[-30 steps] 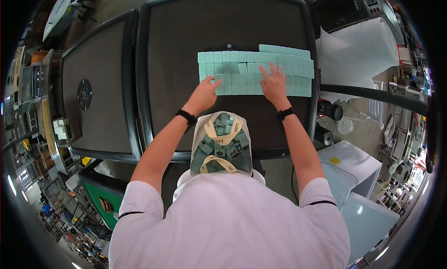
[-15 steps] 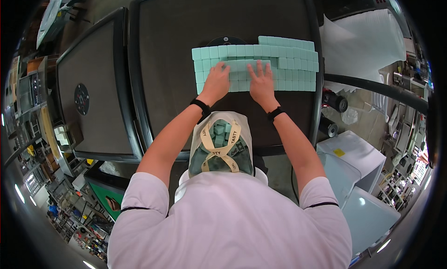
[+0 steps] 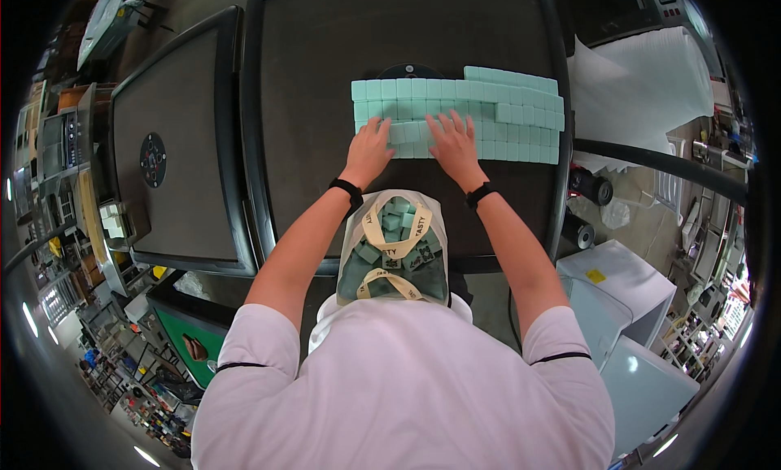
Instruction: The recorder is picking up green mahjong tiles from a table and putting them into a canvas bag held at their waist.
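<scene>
Mahjong tiles point(image 3: 521, 149) with pale green backs are packed in long rows on the dark table top point(image 3: 325, 31), some rows standing higher than others. My left hand point(image 3: 370, 151) is at the left part of the near rows, fingers stretched forward, fingertips against the tiles. Palm down, my right hand point(image 3: 455, 151) lies over the near rows with its fingers spread. Between the hands shows a short row of tiles point(image 3: 409, 132). What lies under my right fingers is hidden. Close in front of my body, a clear bag point(image 3: 350, 271) with cream straps holds more green tiles.
A second dark table point(image 3: 191, 80) stands at the left. Beyond the right edge are a white foam roll point(image 3: 643, 84) and a black curved bar point(image 3: 659, 161). White cabinets point(image 3: 614, 275) stand at the lower right. A green-topped table point(image 3: 181, 340) is at the lower left.
Both hands have drawn slightly nearer to me over the tiles. The short row between them sits nearer too, exposing more of the row behind it. The view has shifted slightly.
</scene>
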Demonstrator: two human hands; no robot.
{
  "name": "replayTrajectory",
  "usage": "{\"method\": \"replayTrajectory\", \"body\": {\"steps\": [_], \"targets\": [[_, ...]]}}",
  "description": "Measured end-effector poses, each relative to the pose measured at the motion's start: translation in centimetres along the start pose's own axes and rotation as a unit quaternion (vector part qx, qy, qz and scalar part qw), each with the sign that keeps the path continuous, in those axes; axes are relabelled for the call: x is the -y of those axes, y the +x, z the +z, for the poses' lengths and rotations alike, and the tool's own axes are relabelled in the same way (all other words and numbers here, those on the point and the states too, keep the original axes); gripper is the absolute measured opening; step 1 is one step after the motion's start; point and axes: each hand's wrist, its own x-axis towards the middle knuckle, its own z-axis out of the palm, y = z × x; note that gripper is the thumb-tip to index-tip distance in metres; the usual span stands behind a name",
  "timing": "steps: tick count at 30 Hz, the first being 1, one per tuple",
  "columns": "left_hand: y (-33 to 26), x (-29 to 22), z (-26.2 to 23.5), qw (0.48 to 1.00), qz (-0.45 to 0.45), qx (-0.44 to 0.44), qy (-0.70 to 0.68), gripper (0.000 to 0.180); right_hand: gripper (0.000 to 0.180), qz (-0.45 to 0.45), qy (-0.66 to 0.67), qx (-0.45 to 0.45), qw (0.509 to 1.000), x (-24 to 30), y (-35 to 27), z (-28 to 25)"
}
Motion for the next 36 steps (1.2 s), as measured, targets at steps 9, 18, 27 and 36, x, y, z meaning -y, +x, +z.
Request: {"method": "replayTrajectory", "body": {"steps": [9,18,27,36], "targets": [[1.6,0.9,0.2,0.999,0.030,0.018,-0.012,0.059,0.060,-0.088,0.006,0.036,0.995,-1.3,2.9,0.9],[2.4,1.2,-0.7,0.998,0.026,0.052,0.037,0.052,0.056,-0.094,0.007,0.019,0.995,-0.6,3.7,0.4],[-4.3,0.9,-10.7,0.930,-0.200,0.041,-0.305,0.047,0.041,0.130,0.318,-0.068,0.937,1.4,-1.6,-7.3],[-15.0,-10.2,-24.6,0.814,-0.042,0.486,-0.315,0.042,0.039,0.158,0.660,0.372,0.633,9.0,-12.8,-24.6]]}}
